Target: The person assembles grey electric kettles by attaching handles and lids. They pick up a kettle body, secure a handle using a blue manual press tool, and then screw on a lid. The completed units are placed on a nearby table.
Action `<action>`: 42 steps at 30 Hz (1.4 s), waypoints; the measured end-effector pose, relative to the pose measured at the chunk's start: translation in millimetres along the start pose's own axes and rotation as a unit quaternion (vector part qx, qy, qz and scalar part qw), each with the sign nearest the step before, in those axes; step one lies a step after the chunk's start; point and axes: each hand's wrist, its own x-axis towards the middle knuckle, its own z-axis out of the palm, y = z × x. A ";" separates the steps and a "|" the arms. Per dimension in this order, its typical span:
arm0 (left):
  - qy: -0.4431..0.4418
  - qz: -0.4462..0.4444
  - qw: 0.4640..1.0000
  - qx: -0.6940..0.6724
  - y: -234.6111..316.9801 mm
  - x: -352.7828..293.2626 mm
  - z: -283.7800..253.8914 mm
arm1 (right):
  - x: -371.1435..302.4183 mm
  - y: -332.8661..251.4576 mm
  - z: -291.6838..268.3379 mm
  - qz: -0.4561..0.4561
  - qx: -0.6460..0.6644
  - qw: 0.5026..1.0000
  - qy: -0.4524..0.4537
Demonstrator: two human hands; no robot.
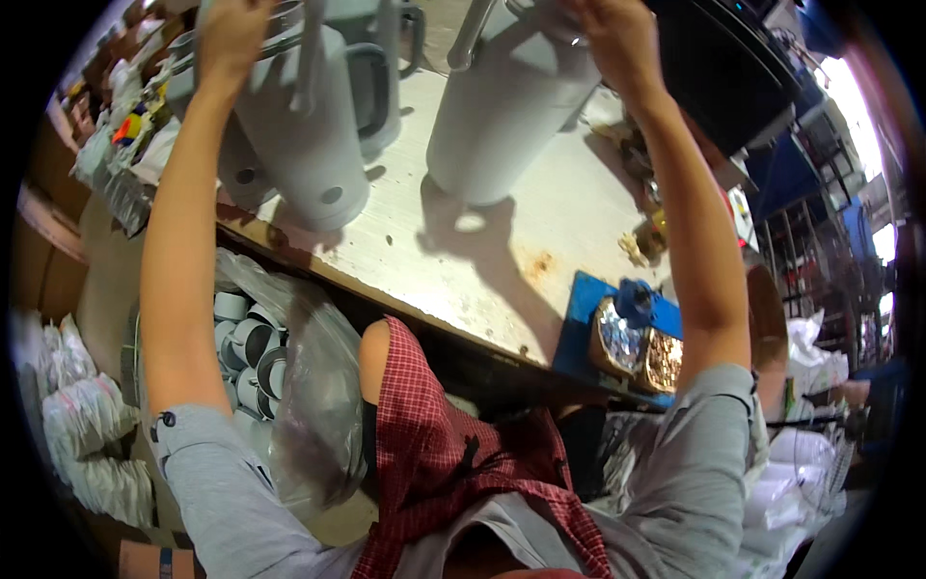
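Observation:
Both arms stretch away over a pale worktable [386,265]. My right hand [622,34] is closed at the top of a tall grey jug [502,106], which leans, its base low over the tabletop or touching it. At the upper left, my left hand [231,39] is at the rim of another grey jug [304,135] with a loop handle. The picture's top edge cuts off its fingers, so its grip is hidden. More grey jugs stand close around that one, one with a handle [368,92] behind it to the right.
Below the table, at left, an open plastic bag [318,376] holds several grey ring-shaped parts [253,343]. A blue tray [577,323] with foil-lined blocks sits at the table's right front edge. Farther right is a black box-shaped unit [723,77]. Bagged goods [96,425] lie at far left.

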 end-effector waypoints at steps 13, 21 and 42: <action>-0.313 -0.482 0.418 -0.703 208.7 -257.9 -27.0 | -260.0 -133.3 -80.5 0.326 0.319 0.886 0.083; -0.262 -0.437 0.577 -0.638 169.0 -252.1 -116.6 | -435.0 -48.0 -213.7 0.512 -0.042 0.857 -0.027; -0.522 -0.054 0.768 -0.367 211.3 -292.1 -226.3 | -432.5 -29.2 -211.8 0.364 -0.243 0.888 -0.139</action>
